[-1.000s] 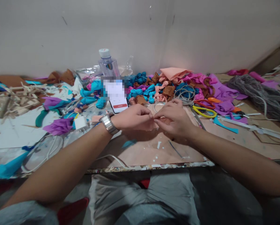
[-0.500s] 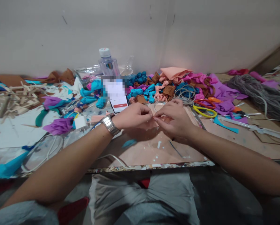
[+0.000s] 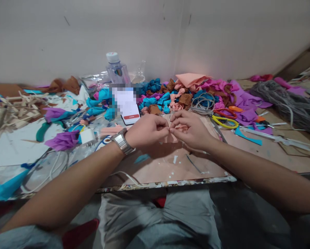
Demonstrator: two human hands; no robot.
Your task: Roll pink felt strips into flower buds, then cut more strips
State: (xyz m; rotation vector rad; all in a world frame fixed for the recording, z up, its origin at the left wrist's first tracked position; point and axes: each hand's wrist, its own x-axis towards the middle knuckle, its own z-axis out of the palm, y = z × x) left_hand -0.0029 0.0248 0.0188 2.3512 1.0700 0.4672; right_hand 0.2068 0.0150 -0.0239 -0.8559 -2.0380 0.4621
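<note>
My left hand (image 3: 147, 132), with a metal watch (image 3: 123, 141) at its wrist, pinches an edge of a peach crepe paper piece (image 3: 171, 139). Facing it, my right hand (image 3: 196, 131) grips the same paper between thumb and fingers, their tips nearly touching the left ones. Part of the paper is covered by my fingers, and a crumpled bit shows under the right hand. Just beyond my left hand lies a phone (image 3: 130, 107). Coiled wire (image 3: 203, 102) and yellow-handled scissors (image 3: 225, 122) rest beyond and to the right of my right hand.
Twisted crepe paper pieces (image 3: 165, 98) are heaped along the wall behind a bottle (image 3: 117, 71). Wooden sticks (image 3: 12, 109), green-handled pliers (image 3: 43, 132) and a white charger (image 3: 87, 136) lie left. Grey cord (image 3: 281, 103) and a glue-gun-like white stick (image 3: 274, 137) lie right.
The fingers of my right hand have curled and shifted slightly around the peach paper, and more of it shows between the hands. The view has moved a little to the right.
</note>
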